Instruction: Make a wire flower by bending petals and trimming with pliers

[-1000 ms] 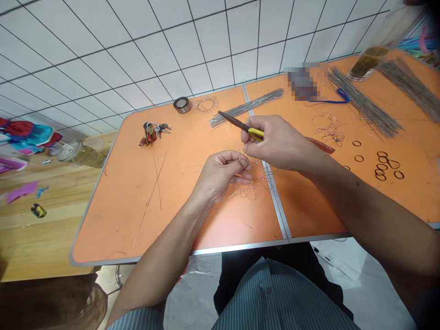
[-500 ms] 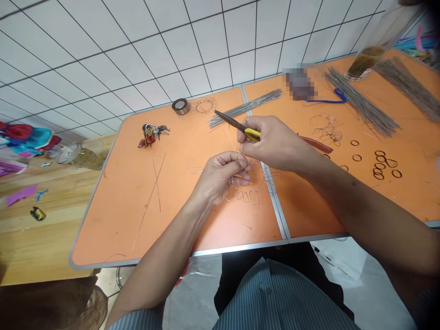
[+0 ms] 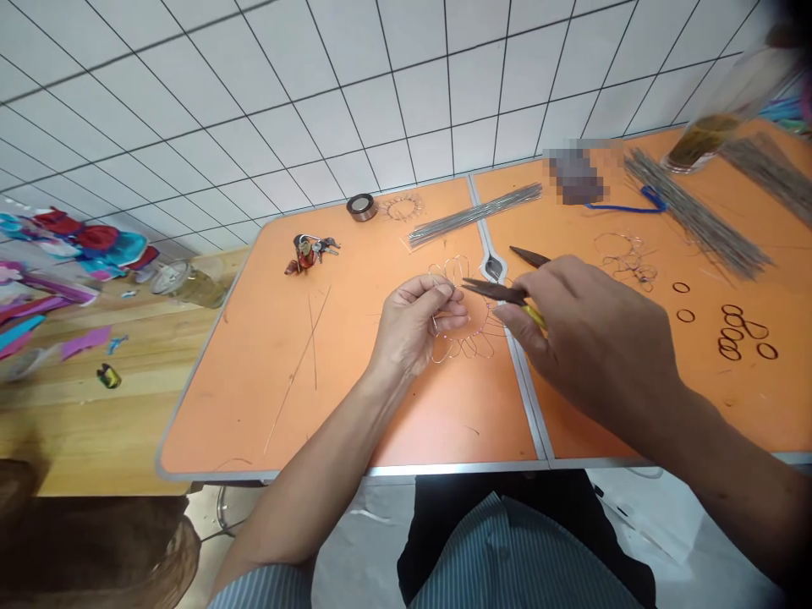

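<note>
My left hand point(image 3: 422, 320) is closed, its thumb and fingertips pinching a thin wire ring with petal-like loops point(image 3: 468, 345) just above the orange table. Part of the ring is hidden behind the fingers. In my right hand point(image 3: 589, 330) is a pair of pliers point(image 3: 498, 292) with dark pointed jaws and yellow handles. Their tips point left, close to the pinched part of the wire; whether they touch it I cannot tell. Just beyond my right hand shows the dark tip of another tool point(image 3: 529, 256), its rest hidden by the hand.
Behind the hands lie a bundle of straight wires point(image 3: 475, 216), a tape roll point(image 3: 361, 207), another wire ring point(image 3: 401, 207) and keys point(image 3: 310, 252). On the right are dark small rings point(image 3: 731, 330), tangled wire loops point(image 3: 625, 258), thicker wire bundles point(image 3: 704, 216) and a glass of brown liquid point(image 3: 698, 144).
The pliers have swung down from pointing up and away, and their jaws now face the wire at my left fingertips. My left hand keeps its pinch. The whole view has shifted slightly left.
</note>
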The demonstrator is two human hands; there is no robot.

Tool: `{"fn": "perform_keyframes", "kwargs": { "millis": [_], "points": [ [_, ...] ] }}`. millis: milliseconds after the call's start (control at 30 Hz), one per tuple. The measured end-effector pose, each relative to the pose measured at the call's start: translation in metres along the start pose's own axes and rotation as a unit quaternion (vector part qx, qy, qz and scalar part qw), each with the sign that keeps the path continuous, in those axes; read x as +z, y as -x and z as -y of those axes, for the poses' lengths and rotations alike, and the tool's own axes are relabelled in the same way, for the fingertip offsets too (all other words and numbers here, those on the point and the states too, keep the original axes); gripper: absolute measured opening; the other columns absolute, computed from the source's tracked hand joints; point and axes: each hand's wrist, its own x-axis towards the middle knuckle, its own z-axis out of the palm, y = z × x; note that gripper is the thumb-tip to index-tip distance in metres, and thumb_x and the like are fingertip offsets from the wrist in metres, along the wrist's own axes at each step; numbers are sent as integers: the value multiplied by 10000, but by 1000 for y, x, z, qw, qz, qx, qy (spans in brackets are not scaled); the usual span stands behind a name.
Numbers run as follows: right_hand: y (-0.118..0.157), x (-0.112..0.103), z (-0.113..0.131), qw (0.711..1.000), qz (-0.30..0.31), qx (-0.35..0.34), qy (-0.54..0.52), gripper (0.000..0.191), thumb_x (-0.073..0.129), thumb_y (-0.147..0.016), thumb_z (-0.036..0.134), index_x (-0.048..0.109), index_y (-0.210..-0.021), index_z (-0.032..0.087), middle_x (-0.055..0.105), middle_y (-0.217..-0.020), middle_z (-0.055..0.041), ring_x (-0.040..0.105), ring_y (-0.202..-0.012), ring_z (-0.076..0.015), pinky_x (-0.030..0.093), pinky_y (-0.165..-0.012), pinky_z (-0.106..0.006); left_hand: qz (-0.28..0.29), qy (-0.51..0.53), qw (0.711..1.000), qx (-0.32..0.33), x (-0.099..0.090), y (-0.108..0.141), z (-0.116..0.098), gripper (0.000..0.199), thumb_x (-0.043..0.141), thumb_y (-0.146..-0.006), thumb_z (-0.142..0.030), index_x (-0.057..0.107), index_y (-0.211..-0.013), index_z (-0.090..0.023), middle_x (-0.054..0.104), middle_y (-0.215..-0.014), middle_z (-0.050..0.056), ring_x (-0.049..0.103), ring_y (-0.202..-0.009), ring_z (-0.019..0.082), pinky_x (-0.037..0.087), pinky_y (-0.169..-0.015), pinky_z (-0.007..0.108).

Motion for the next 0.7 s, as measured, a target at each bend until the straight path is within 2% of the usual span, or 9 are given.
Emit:
{"fn": "perform_keyframes", "kwargs": {
  "millis": [100, 233, 433, 700],
  "points": [
    [6, 5, 3, 996, -27, -46, 74, 390, 509, -1158, 428, 672, -895, 191, 644, -823, -89, 523, -763, -239, 252, -669, -372, -5, 9, 1000, 21, 1, 1, -1, 252, 942, -714, -275, 741, -800, -149, 763, -789, 3, 732, -627, 99, 643, -602, 197],
    [2, 2, 7, 991, -34, -64, 116, 370, 510, -1156, 374, 672, -882, 185, 639, -807, -91, 491, -739, -243, 251, -683, -381, -6, -2, 999, 48, 3, 3, -2, 266, 933, -725, -297, 724, -802, -152, 744, -812, 0, 726, -643, 96, 640, -599, 194],
    [-6, 0, 9, 986, -42, -83, 137, 339, 507, -1157, 350, 683, -920, 184, 658, -833, -102, 519, -771, -261, 249, -687, -389, -3, -34, 996, 84, 3, 4, -1, 246, 892, -781, -336, 717, -831, -170, 724, -830, -3, 726, -674, 100, 650, -621, 203],
    [-4, 3, 12, 987, -47, -82, 127, 398, 475, -1179, 382, 673, -894, 186, 665, -814, -95, 537, -744, -245, 272, -680, -385, -11, -36, 995, 93, 4, 6, -2, 208, 875, -804, -311, 717, -815, -175, 718, -804, -11, 727, -666, 99, 650, -609, 199]
  ]
}}
